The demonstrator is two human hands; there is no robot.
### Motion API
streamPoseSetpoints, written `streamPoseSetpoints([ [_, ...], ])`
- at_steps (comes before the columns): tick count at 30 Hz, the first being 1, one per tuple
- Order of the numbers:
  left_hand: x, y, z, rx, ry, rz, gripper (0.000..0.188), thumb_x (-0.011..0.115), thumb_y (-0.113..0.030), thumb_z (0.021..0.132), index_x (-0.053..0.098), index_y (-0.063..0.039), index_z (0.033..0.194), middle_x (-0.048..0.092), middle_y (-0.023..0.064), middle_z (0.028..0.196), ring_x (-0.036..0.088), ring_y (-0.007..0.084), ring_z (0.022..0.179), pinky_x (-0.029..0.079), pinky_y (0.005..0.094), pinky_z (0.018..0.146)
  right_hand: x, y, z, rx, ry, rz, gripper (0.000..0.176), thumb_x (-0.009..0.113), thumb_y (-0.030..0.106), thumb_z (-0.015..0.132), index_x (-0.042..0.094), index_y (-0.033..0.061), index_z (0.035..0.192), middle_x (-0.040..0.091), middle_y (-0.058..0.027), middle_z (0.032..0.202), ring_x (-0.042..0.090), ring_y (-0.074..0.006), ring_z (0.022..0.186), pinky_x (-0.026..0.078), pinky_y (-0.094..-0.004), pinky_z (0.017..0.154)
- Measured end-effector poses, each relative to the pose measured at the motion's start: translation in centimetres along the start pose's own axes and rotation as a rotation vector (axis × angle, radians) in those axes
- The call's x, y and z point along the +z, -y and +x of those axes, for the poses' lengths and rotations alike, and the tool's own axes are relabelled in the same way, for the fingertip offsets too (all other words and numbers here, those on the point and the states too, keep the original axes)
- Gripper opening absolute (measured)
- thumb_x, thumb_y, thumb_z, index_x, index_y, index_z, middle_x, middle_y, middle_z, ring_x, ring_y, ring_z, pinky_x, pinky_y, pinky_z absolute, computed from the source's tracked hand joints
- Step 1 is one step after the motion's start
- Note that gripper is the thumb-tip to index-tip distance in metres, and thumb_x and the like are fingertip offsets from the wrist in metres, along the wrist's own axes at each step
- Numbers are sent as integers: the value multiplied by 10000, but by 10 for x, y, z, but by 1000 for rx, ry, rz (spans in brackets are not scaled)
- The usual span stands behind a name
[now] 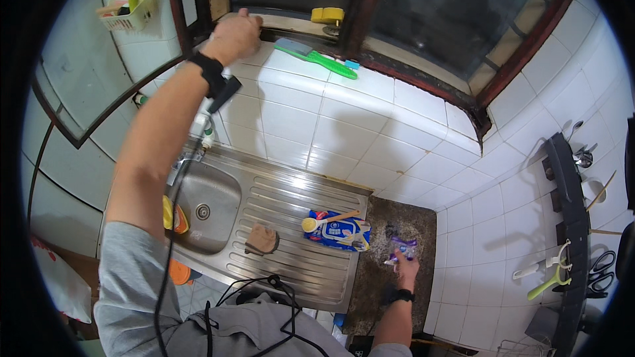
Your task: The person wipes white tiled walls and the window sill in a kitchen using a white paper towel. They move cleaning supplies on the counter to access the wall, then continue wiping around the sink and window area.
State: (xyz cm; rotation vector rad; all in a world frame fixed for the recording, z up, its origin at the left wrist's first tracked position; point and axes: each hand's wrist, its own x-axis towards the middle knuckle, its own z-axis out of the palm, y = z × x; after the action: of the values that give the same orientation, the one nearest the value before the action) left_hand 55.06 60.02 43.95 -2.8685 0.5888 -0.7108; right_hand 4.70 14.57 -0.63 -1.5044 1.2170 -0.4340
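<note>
My left hand (234,37) is raised to the lower rail of the window (283,26), at the sill's left end. It is blurred, and whether its fingers hold anything is hidden. Down at the right, my right hand (408,270) grips a purple plastic packet (406,246) above a dark, stained stone slab (421,218). White residue marks the slab around the packet. Left of it, a blue wipes pack (335,240) lies on the steel drainboard (292,277), with a wooden-handled scoop (310,224) of yellowish contents on top. A brown cloth or sponge (262,239) rests nearer the sink.
The steel sink (218,183) is at left, with yellow and orange packets (176,215) at its edge. On the sill are a green-handled brush (317,58) and a yellow item (327,15). An open window sash (94,129) juts in at left. Utensils hang from a black rack (570,198).
</note>
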Motion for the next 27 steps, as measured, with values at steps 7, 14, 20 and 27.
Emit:
streamPoseSetpoints([
  [7,28,43,25,490,41,66,552,651,-119,981,579,-170,1525,595,164,1502,734,394,1015,594,469,911,6,-38,-12,204,-78,-585,1217,886,666,742,382,9,1634,555,-261,1535,529,-388,1439,452,-497,1160],
  [14,17,52,14,408,110,-43,573,750,-135,853,673,-133,1421,750,173,1159,737,386,1016,602,462,905,33,43,-35,29,-451,-768,1185,770,806,781,421,42,1617,364,-214,1675,340,-408,1549,319,-596,1235],
  [20,-14,39,-25,249,144,-203,631,874,-263,720,722,-88,1307,780,183,1126,748,374,1032,608,450,927,104,293,-63,-1041,-116,-39,309,784,100,961,713,0,1245,746,-144,1225,693,-271,1156,536,-392,1018],
  [27,42,-47,-172,271,671,-528,549,905,-311,729,733,-89,1201,786,148,1051,761,347,985,606,451,876,252,488,-115,-1706,37,-430,493,851,320,855,725,89,1273,647,-148,1292,591,-369,1207,507,-501,970],
])
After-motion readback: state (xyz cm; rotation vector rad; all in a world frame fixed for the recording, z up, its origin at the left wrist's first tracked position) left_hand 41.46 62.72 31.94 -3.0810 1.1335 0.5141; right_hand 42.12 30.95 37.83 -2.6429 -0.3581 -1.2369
